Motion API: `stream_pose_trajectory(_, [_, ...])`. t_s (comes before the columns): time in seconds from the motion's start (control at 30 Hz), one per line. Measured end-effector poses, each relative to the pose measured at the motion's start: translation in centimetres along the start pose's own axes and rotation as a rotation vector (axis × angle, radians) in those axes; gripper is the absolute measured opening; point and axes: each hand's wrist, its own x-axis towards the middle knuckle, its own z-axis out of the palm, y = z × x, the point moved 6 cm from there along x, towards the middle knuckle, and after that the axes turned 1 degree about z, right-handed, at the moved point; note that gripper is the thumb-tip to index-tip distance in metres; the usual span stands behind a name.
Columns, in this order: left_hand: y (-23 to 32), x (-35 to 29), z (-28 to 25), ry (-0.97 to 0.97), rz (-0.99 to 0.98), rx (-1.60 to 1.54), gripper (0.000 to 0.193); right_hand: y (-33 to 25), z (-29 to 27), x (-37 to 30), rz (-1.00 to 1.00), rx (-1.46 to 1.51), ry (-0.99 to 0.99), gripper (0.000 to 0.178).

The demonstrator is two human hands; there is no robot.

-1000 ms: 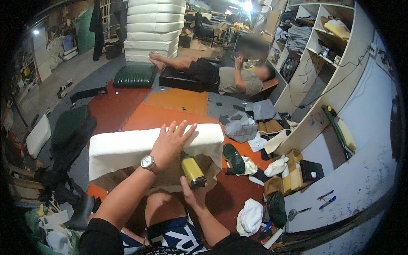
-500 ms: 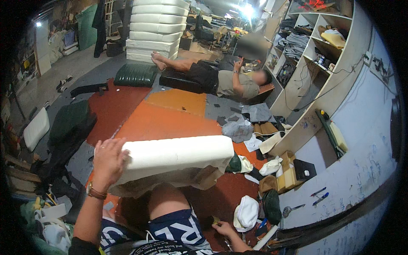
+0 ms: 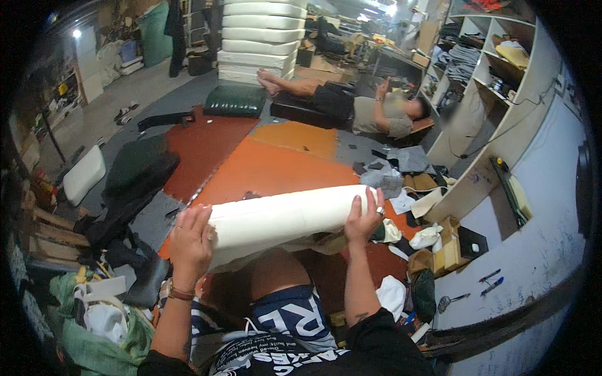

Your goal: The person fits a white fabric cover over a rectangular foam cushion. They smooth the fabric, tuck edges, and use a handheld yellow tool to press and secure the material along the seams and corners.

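Note:
A long white padded cushion, smooth on its upper side, lies across in front of me above my bare knee. Loose, dull cloth hangs along its near lower edge. My left hand grips the left end, fingers pointing up along its side. At the opposite end my right hand, with a ring on it, clasps the corner with its fingers over the top. Both thumbs are partly hidden, and the underside of the cushion is out of sight.
A person lies on dark cushions beyond an orange and red floor covering. White cushions are stacked behind. Shelves line the right. A green sack stands near my left arm; cloth scraps litter the right.
My right hand has come up from low on the right, beside a white cloth, to the cushion's right end. My left hand stays at the left end. The whole view has shifted.

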Motion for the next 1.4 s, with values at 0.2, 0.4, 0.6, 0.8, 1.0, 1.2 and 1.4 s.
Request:
stream_pose_trajectory(0.2, [-1.7,-3.0,1.6,0.077,-0.039,-0.553,0.050,2.6,0.2,0.8,0.190,-0.387,-0.260,0.049])
stream_pose_trajectory(0.4, [-2.7,-3.8,3.7,0.110,-0.240,-1.040,0.056,-5.6,1.5,-4.7,-0.179,-0.331,-0.453,0.051])
stream_pose_trajectory(0.6, [0.5,-2.8,3.3,0.099,-0.303,-0.915,0.057,-6.1,3.6,-2.0,-0.222,-0.199,-0.550,0.049])
stream_pose_trajectory(0.8, [-3.7,0.2,5.1,0.050,-0.221,-0.682,0.056,-8.3,7.5,-1.3,-0.140,-0.024,-0.363,0.052])
stream_pose_trajectory(1.0, [-6.2,2.5,4.7,-0.152,-0.341,-1.118,0.051,-10.1,9.0,-19.3,0.812,0.896,-0.462,0.048])
stream_pose_trajectory(1.2, [-7.0,1.6,4.5,-0.191,-0.331,-1.073,0.052,-18.5,10.5,-22.4,1.026,1.295,-0.978,0.040])
stream_pose_trajectory(1.4, [-4.8,0.9,3.9,-0.187,-0.200,-0.633,0.088,-20.2,10.8,-22.1,0.503,0.950,-0.889,0.046])
